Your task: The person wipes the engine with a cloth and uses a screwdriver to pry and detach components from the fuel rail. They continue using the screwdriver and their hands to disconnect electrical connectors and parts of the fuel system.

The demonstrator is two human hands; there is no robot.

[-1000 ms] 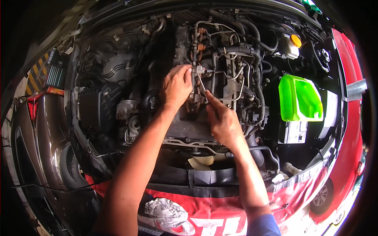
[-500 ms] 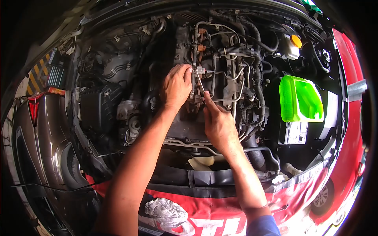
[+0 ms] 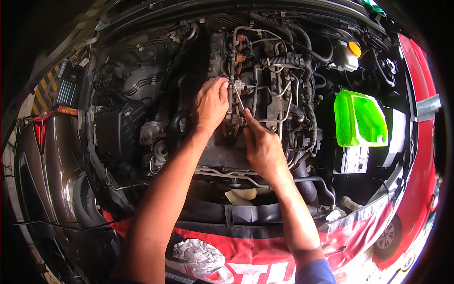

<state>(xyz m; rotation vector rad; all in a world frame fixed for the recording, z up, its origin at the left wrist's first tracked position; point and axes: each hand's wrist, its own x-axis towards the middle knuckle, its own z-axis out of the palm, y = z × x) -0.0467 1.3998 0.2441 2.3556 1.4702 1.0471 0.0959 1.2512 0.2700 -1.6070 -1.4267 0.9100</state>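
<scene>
My left hand (image 3: 211, 105) rests over the engine's middle, fingers curled together against the thin metal rail (image 3: 232, 61). Whatever its fingertips pinch is hidden. From below right, my right hand (image 3: 265, 146) grips a slim screwdriver-like tool (image 3: 240, 97), index finger stretched along the shaft; the handle is hidden in the palm. The shaft slants up and left, its tip beside my left fingertips at the rail. A pale connector (image 3: 240, 85) sits just right of that tip. A brown connector (image 3: 235, 119) lies below, between both hands.
To the right, a bright green plastic container (image 3: 347, 123) sits on the battery (image 3: 351, 160). A white reservoir with an orange cap (image 3: 353, 48) stands behind it. Corrugated hoses (image 3: 309, 94) run right of my hands. A red cover (image 3: 265, 246) with a crumpled cloth (image 3: 198, 255) drapes the front edge.
Both hands hold nearly the same pose at the rail. The whole view has shifted very slightly; nothing has been taken up or let go.
</scene>
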